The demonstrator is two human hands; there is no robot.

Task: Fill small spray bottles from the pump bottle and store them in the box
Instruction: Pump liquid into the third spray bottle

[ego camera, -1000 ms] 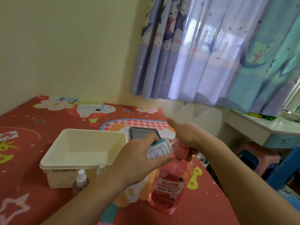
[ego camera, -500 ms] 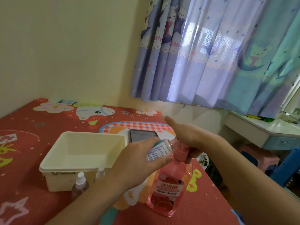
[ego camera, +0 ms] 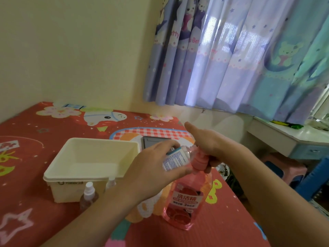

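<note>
A pink pump bottle [ego camera: 187,200] stands upright on the red mat. My right hand [ego camera: 208,141] grips its pink pump head [ego camera: 200,160] from above, index finger pointing out. My left hand [ego camera: 153,172] holds a small clear bottle with a white and blue label [ego camera: 175,158], tilted on its side with its open mouth against the pump nozzle. Two small spray bottles with white caps [ego camera: 88,192] [ego camera: 110,182] stand in front of the cream plastic box [ego camera: 58,172], which holds nothing.
A dark phone [ego camera: 153,140] lies flat behind the box. The mat's right edge drops off near a pink stool [ego camera: 284,166] and a white desk [ego camera: 284,138]. Curtains hang behind.
The view has shifted slightly. Both hands stay at the pump head with the small bottle held to the nozzle.
</note>
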